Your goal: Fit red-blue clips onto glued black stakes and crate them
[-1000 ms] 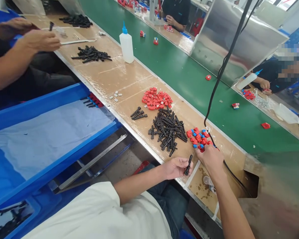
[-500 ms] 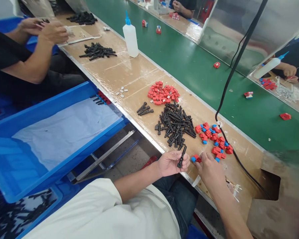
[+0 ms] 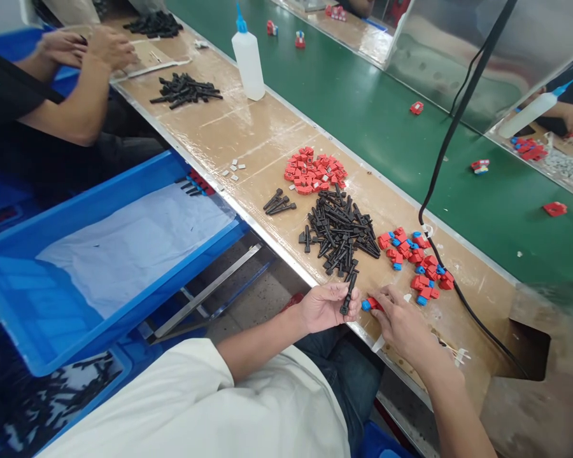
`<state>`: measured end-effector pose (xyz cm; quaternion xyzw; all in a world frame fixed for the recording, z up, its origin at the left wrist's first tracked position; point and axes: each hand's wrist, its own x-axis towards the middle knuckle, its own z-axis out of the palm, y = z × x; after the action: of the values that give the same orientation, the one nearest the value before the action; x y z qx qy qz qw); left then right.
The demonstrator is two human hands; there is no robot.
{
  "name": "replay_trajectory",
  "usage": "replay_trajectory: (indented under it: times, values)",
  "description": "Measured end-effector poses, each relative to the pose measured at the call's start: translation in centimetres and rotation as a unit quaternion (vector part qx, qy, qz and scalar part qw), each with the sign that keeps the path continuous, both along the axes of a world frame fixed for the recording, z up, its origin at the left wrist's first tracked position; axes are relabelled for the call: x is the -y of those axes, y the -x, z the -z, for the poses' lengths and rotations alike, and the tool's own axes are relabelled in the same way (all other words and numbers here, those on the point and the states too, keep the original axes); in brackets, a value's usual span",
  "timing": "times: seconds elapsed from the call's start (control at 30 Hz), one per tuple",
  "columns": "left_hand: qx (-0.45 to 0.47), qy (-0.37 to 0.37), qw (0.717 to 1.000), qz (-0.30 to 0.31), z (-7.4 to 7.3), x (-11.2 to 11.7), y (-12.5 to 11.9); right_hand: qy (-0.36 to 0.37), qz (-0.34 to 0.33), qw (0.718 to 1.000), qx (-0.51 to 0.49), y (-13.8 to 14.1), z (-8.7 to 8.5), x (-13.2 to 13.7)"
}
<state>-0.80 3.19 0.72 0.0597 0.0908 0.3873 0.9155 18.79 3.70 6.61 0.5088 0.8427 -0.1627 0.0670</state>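
Note:
My left hand (image 3: 325, 306) is closed around a slim black plastic pin (image 3: 348, 294), held upright at the bench's near edge. My right hand (image 3: 401, 321) pinches a small red and blue clip (image 3: 370, 304) just to the right of the pin. A pile of black pins (image 3: 340, 232) lies right behind my hands. Red and blue clips (image 3: 415, 264) are scattered to its right. A heap of plain red pieces (image 3: 315, 172) sits further back.
A black cable (image 3: 446, 137) hangs down across the bench and trails off to the right. A white glue bottle (image 3: 248, 56) stands at the back beside the green conveyor belt (image 3: 363, 108). A blue bin (image 3: 109, 248) is at my left. Another person's hands (image 3: 90, 48) work at the far left.
My right hand picked a red and blue clip from the scattered group and brought it close to the pin in my left hand. The view swung slightly right.

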Motion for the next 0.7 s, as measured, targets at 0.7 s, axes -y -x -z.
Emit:
replay_trajectory:
  times: [0.7]
  values:
    - [-0.163,0.015,0.986,-0.042,-2.3,0.9,-0.8,0.106,0.401,0.806,-0.421,-0.3,-1.9,3.8]
